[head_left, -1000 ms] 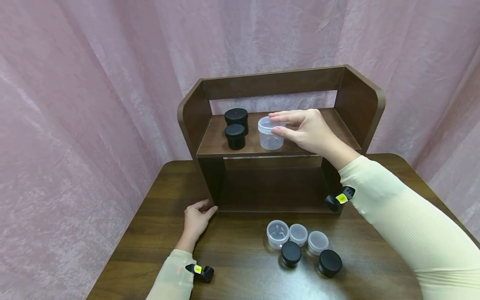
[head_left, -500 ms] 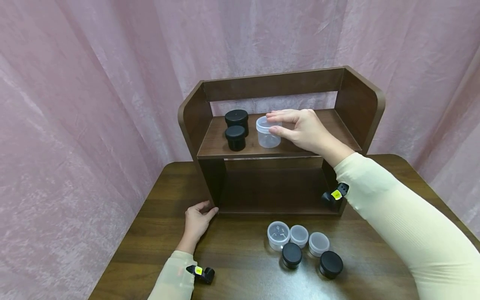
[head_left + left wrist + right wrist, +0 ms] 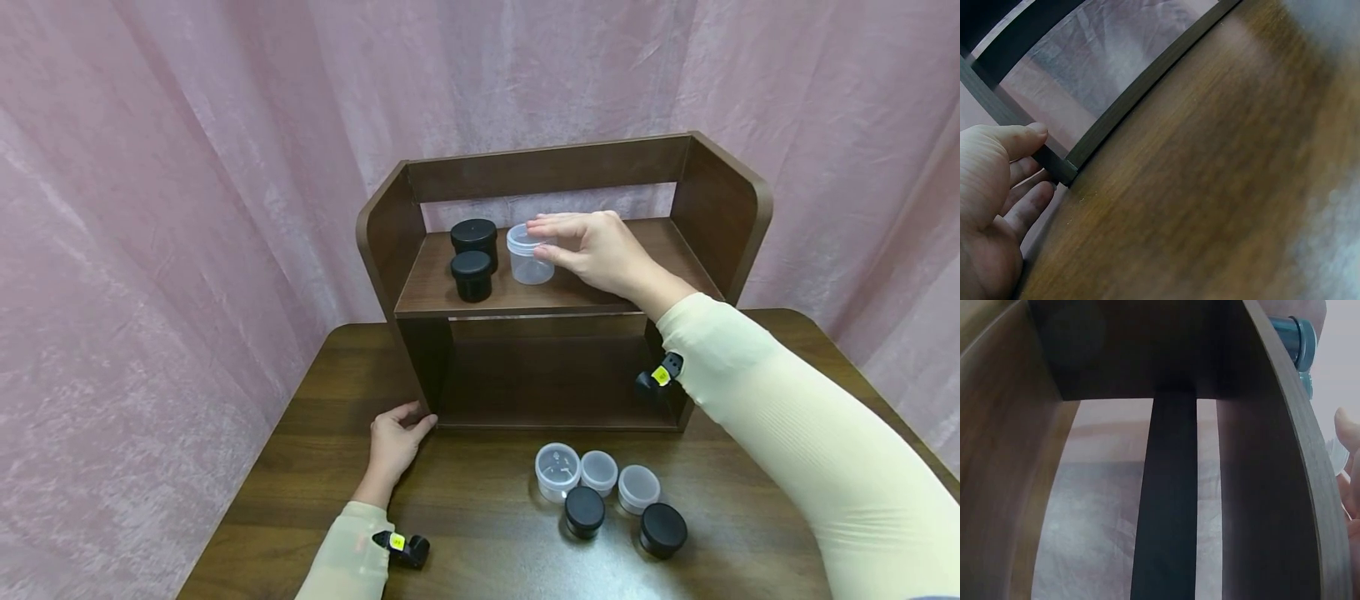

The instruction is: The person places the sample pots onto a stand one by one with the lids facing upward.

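Nestling between right thumb point(image 3: 557, 254) and fingers point(image 3: 558, 227): 1 clear jar point(image 3: 527, 265)

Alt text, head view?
Right hand holds a translucent round plastic jar at the top level of a brown wooden shelf, near two round black jars. Left hand grips the shelf's lower left corner. Five more jars, translucent or black-topped, stand on the brown table.

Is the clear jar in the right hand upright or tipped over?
Upright: the head view shows the clear jar, held by the right hand, with its rim at the top.
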Tool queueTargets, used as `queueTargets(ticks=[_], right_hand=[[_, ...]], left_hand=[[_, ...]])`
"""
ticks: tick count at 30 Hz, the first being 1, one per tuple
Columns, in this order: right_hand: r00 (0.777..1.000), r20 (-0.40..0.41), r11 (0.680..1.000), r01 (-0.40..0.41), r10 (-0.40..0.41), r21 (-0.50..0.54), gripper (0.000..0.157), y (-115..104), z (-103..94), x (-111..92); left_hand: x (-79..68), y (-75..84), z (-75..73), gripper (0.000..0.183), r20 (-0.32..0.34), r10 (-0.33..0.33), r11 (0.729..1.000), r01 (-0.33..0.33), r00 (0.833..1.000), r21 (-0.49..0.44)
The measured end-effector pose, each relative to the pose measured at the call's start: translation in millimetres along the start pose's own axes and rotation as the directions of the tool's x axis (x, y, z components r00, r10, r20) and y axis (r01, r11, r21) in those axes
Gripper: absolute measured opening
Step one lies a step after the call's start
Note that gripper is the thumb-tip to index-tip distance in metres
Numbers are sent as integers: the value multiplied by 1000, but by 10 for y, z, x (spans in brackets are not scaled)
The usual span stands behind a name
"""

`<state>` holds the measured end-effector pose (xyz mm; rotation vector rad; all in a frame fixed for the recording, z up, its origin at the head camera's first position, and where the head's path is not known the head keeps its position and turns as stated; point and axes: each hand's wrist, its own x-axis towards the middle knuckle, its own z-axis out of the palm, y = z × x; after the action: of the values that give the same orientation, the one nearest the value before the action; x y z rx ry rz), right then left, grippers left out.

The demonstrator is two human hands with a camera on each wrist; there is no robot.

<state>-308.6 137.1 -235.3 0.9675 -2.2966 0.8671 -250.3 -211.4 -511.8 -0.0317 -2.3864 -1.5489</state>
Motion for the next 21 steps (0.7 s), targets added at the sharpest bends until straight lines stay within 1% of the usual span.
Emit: queueTargets(ticks=[10,16,21], right_hand=[[1000,13,1000,-11,11,-5,33,23,28,75],[1000,7,1000,-19,19,14,35,49,59,101],[999,-2,999,-39,39,17,36,56,82,112]], left_hand=[[-2,-15,-6,37,-6,1,1000,-1,1000,-15],[-17,11,-5,38,-4,-10,999,10,1000,-33],[-19,14,-7,39,1,-17,1000,17,1000,-25]])
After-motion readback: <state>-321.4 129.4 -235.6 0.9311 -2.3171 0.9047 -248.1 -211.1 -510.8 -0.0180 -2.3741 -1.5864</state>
